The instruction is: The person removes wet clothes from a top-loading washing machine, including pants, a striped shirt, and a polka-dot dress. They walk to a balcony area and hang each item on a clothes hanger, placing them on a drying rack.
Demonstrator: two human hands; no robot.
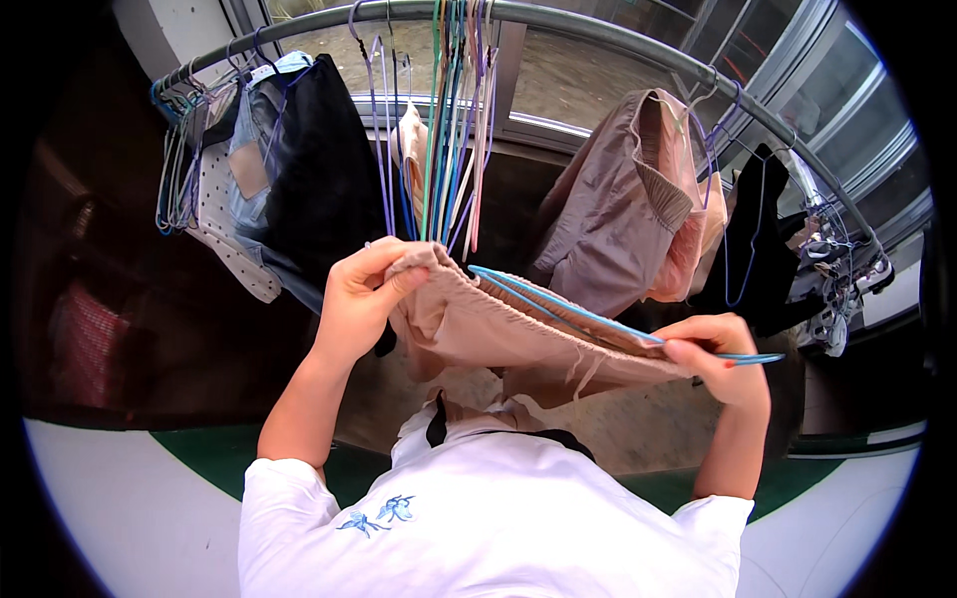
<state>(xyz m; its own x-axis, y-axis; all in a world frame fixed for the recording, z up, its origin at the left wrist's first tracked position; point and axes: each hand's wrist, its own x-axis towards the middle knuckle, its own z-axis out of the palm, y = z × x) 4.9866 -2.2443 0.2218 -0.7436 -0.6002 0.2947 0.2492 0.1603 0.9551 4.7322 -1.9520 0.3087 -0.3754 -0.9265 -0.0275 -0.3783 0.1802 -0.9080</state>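
Between my two hands a beige garment with a gathered elastic waistband and drawstring (pixel 528 334) is stretched out, probably trousers or shorts. My left hand (pixel 371 289) pinches one end of the waistband between thumb and fingers. At the other end my right hand (pixel 716 357) is closed on the waistband together with a blue hanger (pixel 568 302). The hanger lies along the waist opening, and one tip sticks out past my right hand. Its left end reaches near the left part of the waistband without touching my left hand. The garment's lower part hangs down, partly out of sight.
A curved metal rail (pixel 558 17) spans the far side. Several empty coloured hangers (pixel 449 130) hang mid-rail. Dark and denim clothes (pixel 319 149) hang at left; mauve trousers (pixel 608 199), a black garment (pixel 753 229) and a clip hanger cluster (pixel 842 259) at right. Windows stand behind.
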